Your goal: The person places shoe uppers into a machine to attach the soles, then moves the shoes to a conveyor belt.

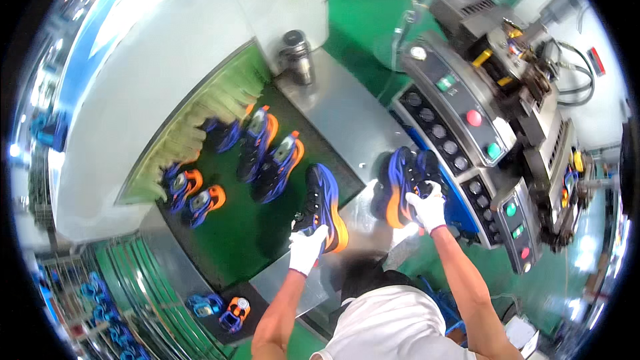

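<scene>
My left hand (307,250), in a white glove, is closed on the heel end of a sneaker (325,200). This sneaker is black and blue with an orange sole at the heel, and its toe points away from me over the belt's near edge. My right hand (429,207), gloved as well, is closed on the heel end of another sneaker (399,177) of the same colours, above the metal ledge beside the machine. A dark blue shoe part (427,162) shows next to it; whether it is a separate shoe I cannot tell.
On the green conveyor belt (227,247) several sneakers (280,170) lie before a strip curtain (193,120). A steel flask (296,60) stands at the belt's far corner. To the right is a machine with a button panel (460,107). Two shoes (235,313) sit near a rack at lower left.
</scene>
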`<action>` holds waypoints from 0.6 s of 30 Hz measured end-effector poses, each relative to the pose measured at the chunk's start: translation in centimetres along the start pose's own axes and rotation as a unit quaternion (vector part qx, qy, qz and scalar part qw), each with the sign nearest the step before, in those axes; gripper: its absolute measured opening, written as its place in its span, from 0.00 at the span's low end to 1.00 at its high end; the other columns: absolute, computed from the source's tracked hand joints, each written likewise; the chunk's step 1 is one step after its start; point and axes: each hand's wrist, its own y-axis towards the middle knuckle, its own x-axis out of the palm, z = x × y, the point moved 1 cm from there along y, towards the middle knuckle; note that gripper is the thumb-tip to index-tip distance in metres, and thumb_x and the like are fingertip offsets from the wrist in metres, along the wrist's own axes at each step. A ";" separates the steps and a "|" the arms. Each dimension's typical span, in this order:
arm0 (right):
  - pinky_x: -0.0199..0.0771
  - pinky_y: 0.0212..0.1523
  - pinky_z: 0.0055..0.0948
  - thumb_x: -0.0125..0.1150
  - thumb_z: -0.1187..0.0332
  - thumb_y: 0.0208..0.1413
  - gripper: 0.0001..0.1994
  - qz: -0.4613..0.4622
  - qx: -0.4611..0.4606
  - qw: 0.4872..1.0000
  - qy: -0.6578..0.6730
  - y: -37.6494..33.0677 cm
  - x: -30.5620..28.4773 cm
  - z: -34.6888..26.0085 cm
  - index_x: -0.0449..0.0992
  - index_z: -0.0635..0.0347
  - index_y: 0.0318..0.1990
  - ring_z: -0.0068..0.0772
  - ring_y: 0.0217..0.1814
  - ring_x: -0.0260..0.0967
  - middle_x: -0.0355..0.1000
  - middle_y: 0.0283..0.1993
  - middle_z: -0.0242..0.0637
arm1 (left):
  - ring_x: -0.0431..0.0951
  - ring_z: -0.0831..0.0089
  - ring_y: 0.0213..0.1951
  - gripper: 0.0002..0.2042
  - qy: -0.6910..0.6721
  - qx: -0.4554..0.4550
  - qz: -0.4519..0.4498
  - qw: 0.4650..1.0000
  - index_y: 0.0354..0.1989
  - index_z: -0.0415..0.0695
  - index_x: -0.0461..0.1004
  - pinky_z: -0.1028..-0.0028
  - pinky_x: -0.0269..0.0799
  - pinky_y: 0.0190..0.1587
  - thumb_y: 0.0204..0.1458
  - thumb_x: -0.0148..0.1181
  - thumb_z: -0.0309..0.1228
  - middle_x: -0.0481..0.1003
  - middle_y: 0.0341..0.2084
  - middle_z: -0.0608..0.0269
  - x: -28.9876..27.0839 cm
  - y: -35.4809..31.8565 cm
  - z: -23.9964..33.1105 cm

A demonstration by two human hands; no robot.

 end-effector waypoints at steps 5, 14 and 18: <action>0.77 0.51 0.34 0.77 0.60 0.44 0.33 -0.002 0.128 0.983 0.133 -9.6 -10.7 0.0 0.70 0.67 0.55 0.32 0.47 0.74 0.76 0.45 0.40 | 0.74 0.78 0.25 0.15 0.138 0.092 -0.152 0.974 0.28 0.43 0.82 0.68 0.72 0.31 0.51 0.74 0.43 0.78 0.22 0.68 8.2 -3.4 6.0; 0.77 0.53 0.36 0.78 0.48 0.46 0.40 0.387 0.313 0.832 0.245 -32.4 -23.6 12.3 0.67 0.63 0.61 0.39 0.50 0.77 0.77 0.49 0.49 | 0.80 0.68 0.37 0.23 0.296 0.334 -0.506 0.738 0.47 0.33 0.79 0.65 0.76 0.47 0.50 0.74 0.40 0.82 0.37 0.56 24.4 -21.6 9.5; 0.76 0.52 0.36 0.79 0.57 0.47 0.36 0.630 0.339 0.660 0.229 -46.7 -26.4 16.4 0.67 0.65 0.59 0.32 0.49 0.74 0.76 0.48 0.44 | 0.82 0.63 0.41 0.28 0.411 0.387 -0.629 0.535 0.52 0.37 0.75 0.64 0.77 0.49 0.47 0.73 0.42 0.81 0.40 0.53 30.5 -35.9 9.1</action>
